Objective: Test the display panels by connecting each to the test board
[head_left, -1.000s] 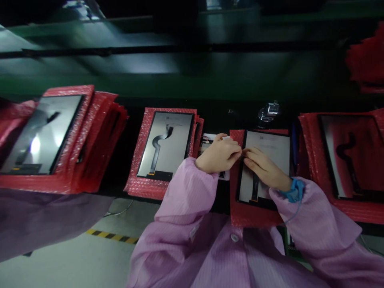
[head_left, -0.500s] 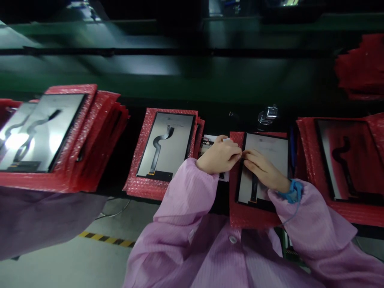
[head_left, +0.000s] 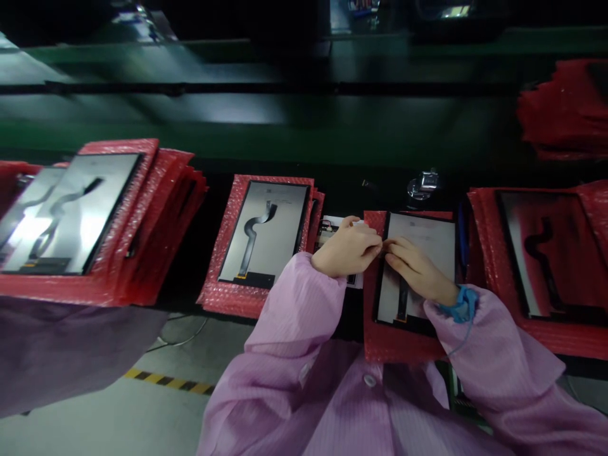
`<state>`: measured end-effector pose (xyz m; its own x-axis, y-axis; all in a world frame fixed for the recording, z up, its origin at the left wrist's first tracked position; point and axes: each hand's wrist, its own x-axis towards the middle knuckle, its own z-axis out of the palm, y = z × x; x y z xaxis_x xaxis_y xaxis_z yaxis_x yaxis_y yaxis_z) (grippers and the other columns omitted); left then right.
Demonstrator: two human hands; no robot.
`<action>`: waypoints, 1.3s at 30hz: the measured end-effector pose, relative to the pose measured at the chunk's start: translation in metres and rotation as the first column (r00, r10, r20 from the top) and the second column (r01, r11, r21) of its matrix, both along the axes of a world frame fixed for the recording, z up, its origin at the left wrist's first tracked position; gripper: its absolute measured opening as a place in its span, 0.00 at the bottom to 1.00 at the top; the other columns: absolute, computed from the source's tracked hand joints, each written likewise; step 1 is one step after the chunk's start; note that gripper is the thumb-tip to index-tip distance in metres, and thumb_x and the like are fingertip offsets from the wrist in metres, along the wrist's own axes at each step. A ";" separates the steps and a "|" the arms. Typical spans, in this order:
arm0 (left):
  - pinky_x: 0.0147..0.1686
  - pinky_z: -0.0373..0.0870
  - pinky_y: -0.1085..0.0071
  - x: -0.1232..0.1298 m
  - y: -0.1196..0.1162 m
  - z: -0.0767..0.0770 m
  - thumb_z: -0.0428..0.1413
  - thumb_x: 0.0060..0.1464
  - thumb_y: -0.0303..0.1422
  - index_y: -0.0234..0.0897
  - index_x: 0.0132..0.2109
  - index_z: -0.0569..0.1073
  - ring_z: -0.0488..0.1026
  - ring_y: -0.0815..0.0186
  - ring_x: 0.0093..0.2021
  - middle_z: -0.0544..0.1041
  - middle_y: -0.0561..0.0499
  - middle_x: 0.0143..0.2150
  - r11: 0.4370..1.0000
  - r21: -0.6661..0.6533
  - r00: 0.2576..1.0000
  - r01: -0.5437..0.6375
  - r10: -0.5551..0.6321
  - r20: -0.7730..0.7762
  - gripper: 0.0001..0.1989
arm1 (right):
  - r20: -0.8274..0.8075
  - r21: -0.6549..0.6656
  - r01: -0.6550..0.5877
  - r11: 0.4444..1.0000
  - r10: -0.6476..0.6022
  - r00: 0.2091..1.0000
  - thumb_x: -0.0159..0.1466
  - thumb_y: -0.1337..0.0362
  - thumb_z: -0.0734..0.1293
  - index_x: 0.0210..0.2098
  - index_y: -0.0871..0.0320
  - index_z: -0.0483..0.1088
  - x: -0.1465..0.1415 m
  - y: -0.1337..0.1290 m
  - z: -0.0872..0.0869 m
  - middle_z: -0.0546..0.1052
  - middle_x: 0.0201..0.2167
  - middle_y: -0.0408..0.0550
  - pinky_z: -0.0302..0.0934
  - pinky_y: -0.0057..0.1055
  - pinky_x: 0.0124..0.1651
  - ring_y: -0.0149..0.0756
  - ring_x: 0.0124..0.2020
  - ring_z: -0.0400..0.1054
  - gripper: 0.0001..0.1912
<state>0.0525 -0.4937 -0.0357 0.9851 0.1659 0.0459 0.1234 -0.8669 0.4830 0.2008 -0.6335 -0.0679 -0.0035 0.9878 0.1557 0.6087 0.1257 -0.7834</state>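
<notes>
An LCD panel (head_left: pixel 430 231) lies back side up on a red bubble-wrap sleeve (head_left: pixel 394 351) in front of me. Its dark flex cable (head_left: pixel 403 301) runs up from an orange strip and vanishes under my right hand (head_left: pixel 420 269). That hand, with a blue wrist strap (head_left: pixel 462 305), has its fingers pressed together at the cable's upper part. My left hand (head_left: pixel 349 248) is curled into a pinch at the panel's left edge, its fingertips meeting those of my right. What lies between the left fingertips is hidden. Beneath my left hand a small white-framed circuit board (head_left: pixel 327 228) partly shows.
Left of me another panel (head_left: pixel 273 234) with an S-shaped cable rests on red sleeves. Farther left stands a tall stack of sleeved panels (head_left: pixel 156 221). A sleeved stack (head_left: pixel 551 253) is at right. Behind are a small clear-and-metal object (head_left: pixel 424 183) and a red sleeve pile (head_left: pixel 565 114).
The view has shifted slightly, so the surroundings sit a little differently in the picture. Both hands keep the same pinch at the panel's left edge.
</notes>
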 end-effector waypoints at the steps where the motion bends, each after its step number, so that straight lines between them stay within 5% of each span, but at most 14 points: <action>1: 0.62 0.54 0.54 0.000 0.000 -0.001 0.48 0.61 0.26 0.36 0.34 0.73 0.73 0.65 0.40 0.77 0.51 0.35 1.000 0.004 1.000 0.000 0.000 0.001 0.11 | 0.001 -0.002 0.000 1.000 0.000 1.000 0.72 0.61 0.55 0.40 0.56 0.70 0.000 0.000 0.000 0.72 0.41 0.52 0.65 0.43 0.50 0.41 0.45 0.67 0.14; 26: 0.63 0.54 0.53 0.001 -0.002 0.001 0.47 0.62 0.26 0.36 0.34 0.73 0.73 0.65 0.39 0.78 0.50 0.36 1.000 -0.007 1.000 0.001 -0.001 -0.008 0.11 | 0.022 -0.013 0.014 1.000 -0.014 1.000 0.72 0.60 0.55 0.38 0.55 0.69 -0.002 0.000 0.000 0.73 0.42 0.52 0.65 0.45 0.52 0.42 0.46 0.67 0.14; 39: 0.65 0.50 0.51 -0.001 0.002 -0.004 0.54 0.62 0.30 0.37 0.37 0.76 0.76 0.64 0.44 0.81 0.52 0.39 0.992 -0.120 0.998 0.025 -0.033 -0.061 0.06 | 0.051 -0.056 -0.076 0.996 0.079 0.996 0.71 0.55 0.58 0.37 0.55 0.70 0.007 -0.004 0.001 0.74 0.43 0.52 0.66 0.44 0.51 0.42 0.46 0.68 0.14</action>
<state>0.0519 -0.4913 -0.0392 0.9899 0.1379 -0.0341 0.1322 -0.8071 0.5755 0.2082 -0.6373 -0.0665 -0.0873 0.9912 0.0998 0.6394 0.1325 -0.7573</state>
